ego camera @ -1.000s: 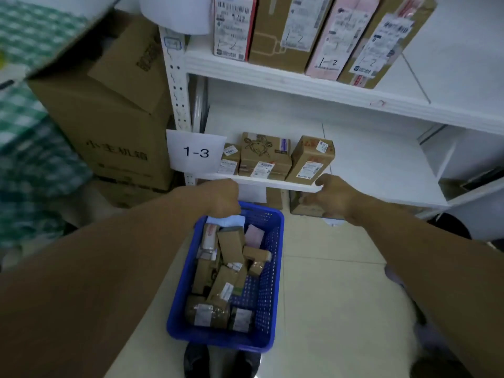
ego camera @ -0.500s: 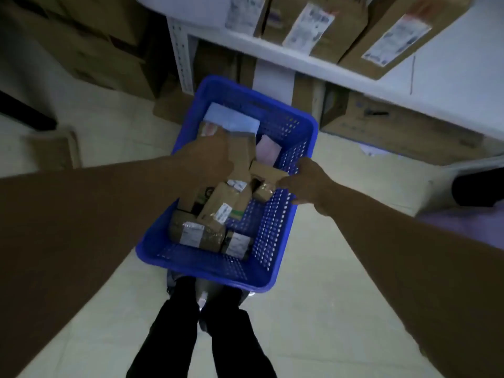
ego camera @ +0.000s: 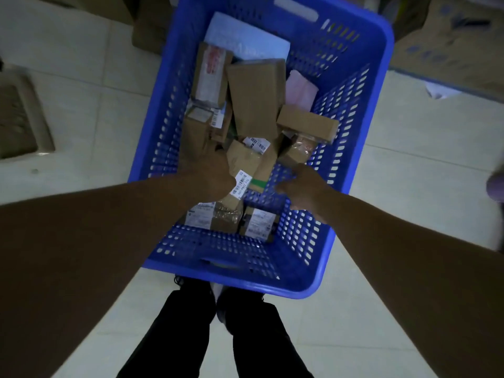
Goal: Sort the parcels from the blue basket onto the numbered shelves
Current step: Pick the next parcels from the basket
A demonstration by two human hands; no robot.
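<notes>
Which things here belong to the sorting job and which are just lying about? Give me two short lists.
Job:
- blue basket
- parcels inside it
- taped parcel at the left hand
- right hand, over the basket's right side

Lying about:
- cardboard boxes on the floor beyond the basket
- flat box on the floor at left

In the blue basket (ego camera: 351,165), a white barcode label (ego camera: 240,184) on the brown parcel (ego camera: 252,170) beside the left hand (ego camera: 210,175) bears digits roughly like "507-P802", only partly legible. The other parcels' labels are too blurred to read.
</notes>
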